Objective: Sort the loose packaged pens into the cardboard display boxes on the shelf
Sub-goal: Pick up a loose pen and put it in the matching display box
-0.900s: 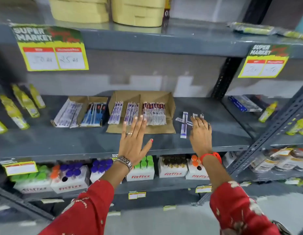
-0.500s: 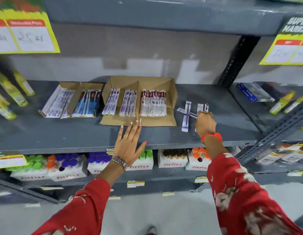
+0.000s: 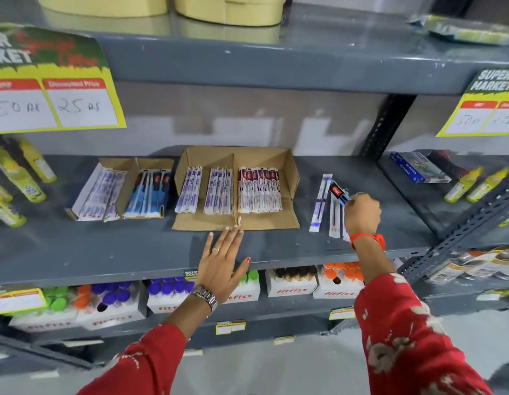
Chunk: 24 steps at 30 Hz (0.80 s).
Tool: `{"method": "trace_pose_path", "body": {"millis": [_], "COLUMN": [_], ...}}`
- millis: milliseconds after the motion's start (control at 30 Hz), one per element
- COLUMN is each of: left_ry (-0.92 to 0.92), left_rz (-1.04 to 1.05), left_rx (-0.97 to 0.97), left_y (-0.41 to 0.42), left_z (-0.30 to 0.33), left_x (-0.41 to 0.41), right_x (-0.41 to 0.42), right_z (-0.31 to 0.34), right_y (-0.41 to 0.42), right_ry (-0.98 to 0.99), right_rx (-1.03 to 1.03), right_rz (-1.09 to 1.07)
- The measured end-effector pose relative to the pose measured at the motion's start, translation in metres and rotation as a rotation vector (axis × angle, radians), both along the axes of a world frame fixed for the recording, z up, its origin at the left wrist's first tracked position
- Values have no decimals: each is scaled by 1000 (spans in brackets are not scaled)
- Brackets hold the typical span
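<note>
Two cardboard display boxes lie on the grey middle shelf. The larger box holds three rows of packaged pens, and the smaller left box holds white-purple and blue packs. Right of the larger box, a few loose packaged pens lie on the shelf. My right hand is closed on a blue-and-red packaged pen, lifted above the loose ones. My left hand lies flat with fingers spread, its fingertips touching the front edge of the larger box.
Yellow-green bottles lie at the shelf's left end and others on the right shelf beside a blue box. White boxes of coloured-cap tubes fill the shelf below. Price signs hang from the upper shelf edge.
My right hand has closed on one blue-and-red packaged pen and raised it off the loose pile. My left hand stays flat at the larger box's front edge.
</note>
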<state>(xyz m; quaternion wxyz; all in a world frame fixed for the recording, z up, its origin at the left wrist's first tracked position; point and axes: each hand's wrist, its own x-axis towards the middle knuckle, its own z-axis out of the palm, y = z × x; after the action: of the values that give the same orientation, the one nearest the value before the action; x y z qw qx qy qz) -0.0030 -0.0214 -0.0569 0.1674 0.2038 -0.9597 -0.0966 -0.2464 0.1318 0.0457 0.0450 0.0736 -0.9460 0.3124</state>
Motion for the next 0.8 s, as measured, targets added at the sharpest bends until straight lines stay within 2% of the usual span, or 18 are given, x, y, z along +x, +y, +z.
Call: {"method": "trace_pose_path", "body": {"millis": [167,267,400,533,600,700,800], "left_ry": [179,340,497,544,543,584,606], "left_rz": [-27,-65,-103,-41,-13,-88,-193], "left_rx": [103,289,696,1401,1622,1726,1719], "left_y": [0,3,9,2,-5,-20,-29], "left_z": [16,40,69,101,110,118,127], "left_x": [0,-4,-10,-20,-19,-8,4], "right_x": [22,39,75,129,152,172,184], "right_z": [16,13,2,2,3,1,9], "right_y": [-1,-10,-30,-47,-55,-67,-77], "right_ry": [-89,-167,-298,-454,-486,-432,-387], "right_rx": [-364,-503,-619,-818,-876,-843,-789], "right_rz": [-165,-243,-104,99,176,263,299]}}
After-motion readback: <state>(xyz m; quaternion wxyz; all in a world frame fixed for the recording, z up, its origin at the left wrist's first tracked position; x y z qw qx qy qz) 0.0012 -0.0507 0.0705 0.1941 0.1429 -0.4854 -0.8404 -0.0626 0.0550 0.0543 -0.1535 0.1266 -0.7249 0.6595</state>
